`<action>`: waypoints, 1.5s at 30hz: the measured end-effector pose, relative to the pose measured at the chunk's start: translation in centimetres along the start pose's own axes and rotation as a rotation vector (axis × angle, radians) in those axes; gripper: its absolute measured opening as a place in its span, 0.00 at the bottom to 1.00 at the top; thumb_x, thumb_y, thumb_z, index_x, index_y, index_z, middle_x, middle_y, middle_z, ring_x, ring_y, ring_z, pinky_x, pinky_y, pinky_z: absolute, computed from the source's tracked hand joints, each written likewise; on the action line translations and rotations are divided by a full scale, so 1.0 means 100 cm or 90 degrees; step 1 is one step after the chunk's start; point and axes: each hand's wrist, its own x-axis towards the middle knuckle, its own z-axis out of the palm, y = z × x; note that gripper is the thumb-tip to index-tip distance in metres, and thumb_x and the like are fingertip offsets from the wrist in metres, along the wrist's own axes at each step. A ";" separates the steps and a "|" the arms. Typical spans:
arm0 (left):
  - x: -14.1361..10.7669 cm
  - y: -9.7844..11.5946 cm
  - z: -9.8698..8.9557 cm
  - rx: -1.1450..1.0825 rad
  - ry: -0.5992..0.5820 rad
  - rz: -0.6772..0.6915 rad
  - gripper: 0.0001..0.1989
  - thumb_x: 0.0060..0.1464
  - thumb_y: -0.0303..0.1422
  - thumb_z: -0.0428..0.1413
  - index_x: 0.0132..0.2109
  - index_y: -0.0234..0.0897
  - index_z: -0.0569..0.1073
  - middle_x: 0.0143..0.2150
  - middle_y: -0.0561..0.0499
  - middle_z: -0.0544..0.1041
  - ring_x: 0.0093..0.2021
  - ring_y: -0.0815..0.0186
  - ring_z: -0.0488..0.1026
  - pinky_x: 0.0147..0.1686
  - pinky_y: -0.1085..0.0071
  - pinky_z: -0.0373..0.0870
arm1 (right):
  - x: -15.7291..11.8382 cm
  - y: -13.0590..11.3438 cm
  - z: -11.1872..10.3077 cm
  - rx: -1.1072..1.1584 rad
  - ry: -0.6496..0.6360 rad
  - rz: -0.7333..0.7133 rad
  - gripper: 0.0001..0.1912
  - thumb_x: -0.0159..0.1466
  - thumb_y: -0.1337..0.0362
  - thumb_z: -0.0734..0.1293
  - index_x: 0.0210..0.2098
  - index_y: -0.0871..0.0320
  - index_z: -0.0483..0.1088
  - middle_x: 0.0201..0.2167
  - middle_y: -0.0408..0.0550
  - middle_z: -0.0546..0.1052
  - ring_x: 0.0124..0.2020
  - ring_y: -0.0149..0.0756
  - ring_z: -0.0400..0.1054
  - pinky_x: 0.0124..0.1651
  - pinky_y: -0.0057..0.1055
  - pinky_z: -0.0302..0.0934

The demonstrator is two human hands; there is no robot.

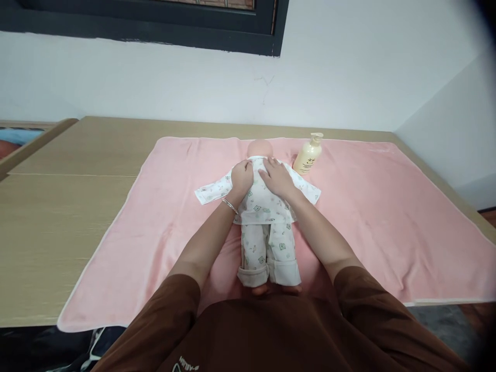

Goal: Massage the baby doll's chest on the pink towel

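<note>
A baby doll (260,149) lies stretched out on a pink blanket, its bald head away from me and no face showing. It wears a white printed shirt (263,206) with sleeves spread to both sides, and matching trousers (254,248) with turned-up cuffs. My left hand (242,177), with a silver bangle at the wrist, is closed at the shirt's left shoulder; the fingertips are partly hidden. Flat on the upper right of the shirt rests my right hand (278,178), its fingers spread. The doll's feet (259,290) poke out near my body.
A cream pump bottle (309,154) stands on the blanket, right of the doll's head. The pink blanket (368,217) covers much of a wooden table (70,217). Behind it rises a white wall (217,88) with a dark-framed window (194,23).
</note>
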 end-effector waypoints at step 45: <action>-0.007 0.008 -0.001 0.097 -0.044 0.097 0.20 0.64 0.30 0.47 0.55 0.32 0.79 0.58 0.39 0.81 0.60 0.52 0.76 0.67 0.55 0.66 | -0.006 0.006 -0.007 -0.046 -0.112 -0.027 0.46 0.72 0.44 0.58 0.78 0.64 0.38 0.78 0.67 0.38 0.79 0.62 0.31 0.77 0.59 0.33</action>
